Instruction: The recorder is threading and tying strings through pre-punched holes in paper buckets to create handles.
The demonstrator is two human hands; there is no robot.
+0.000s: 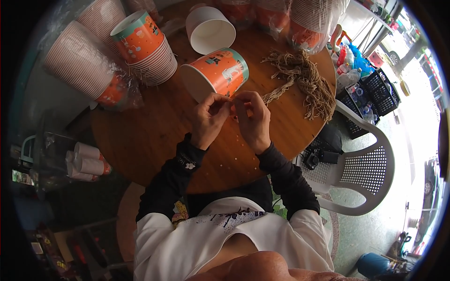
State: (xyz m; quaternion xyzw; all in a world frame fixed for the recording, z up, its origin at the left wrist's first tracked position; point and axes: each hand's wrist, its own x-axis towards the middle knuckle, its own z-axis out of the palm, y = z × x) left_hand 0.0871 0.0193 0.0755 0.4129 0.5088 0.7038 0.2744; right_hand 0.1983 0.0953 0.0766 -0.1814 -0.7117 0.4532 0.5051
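Close together over the wooden table, my left hand [209,118] and my right hand [253,121] are both closed in a pinch, fingertips nearly meeting. Whatever lies between the fingers is too small to make out. Just beyond them an orange paper bucket [220,70] with a teal band lies on its side, its pale round end toward the left. A tangled bundle of brown twine [304,82] rests to the right, and one strand of it runs toward my right hand. Small pale dots [236,137] are scattered on the table below my hands.
A white paper tub [211,35] lies tipped at the back. Stacked orange buckets [150,51] stand at the left, beside plastic-wrapped stacks [82,63]. More wrapped stacks [309,23] are at the far right. A white plastic chair [368,164] and black crates [365,100] stand right of the round table [136,140].
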